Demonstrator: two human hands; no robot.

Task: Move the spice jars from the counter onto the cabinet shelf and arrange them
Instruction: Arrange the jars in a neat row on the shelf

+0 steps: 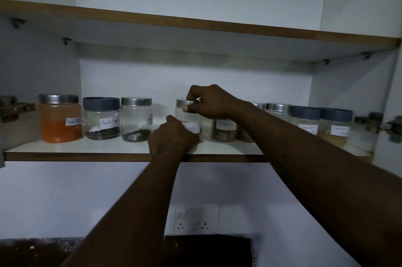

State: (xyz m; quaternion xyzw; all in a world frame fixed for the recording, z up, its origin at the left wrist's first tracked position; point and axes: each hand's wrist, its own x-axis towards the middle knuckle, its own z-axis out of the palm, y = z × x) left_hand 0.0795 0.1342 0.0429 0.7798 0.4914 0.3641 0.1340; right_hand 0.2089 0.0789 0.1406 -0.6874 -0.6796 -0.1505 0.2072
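Inspector: What lies nearest the camera?

Technician: A dark speckled counter [32,249] runs along the bottom edge, and a white wall socket [195,218] sits on the wall just above it. Both bare forearms rise past these towards the lower shelf [87,156].

Inspector: What is the state of the left hand?

Technician: The left hand [174,136] is at the shelf's front edge. Its fingers are curled closely round the lower body of the clear jar [191,118]. One fingertip [201,137] shows at the jar's right side, near the base. The palm side is hidden.

Inspector: And the right hand?

Technician: The right hand [208,101] reaches in from the right, above the left hand. Its fingers are bent over the steel lid [182,103] of the same jar, and the thumb [185,109] presses on the lid's front rim. The grip is a narrow pinch round the lid.

Inspector: Where is the jar?

Technician: The clear jar stands upright on the lower shelf, near mid-width, in line with the other jars. Its white label is partly covered. Its contents cannot be told.

Inspector: What else is on the shelf?

Technician:
- **Left of the clear jar:** the seed jar [136,119], then the Black Pepper jar [101,118], then the red-powder jar [59,118].
- **Right of the clear jar:** the brown-spice jar [225,130] stands just beside it, partly behind the right wrist.
- **Beyond the forearm:** a steel-lidded jar [278,107] and two blue-lidded jars [305,118].

The upper shelf [195,25] spans the cabinet above.
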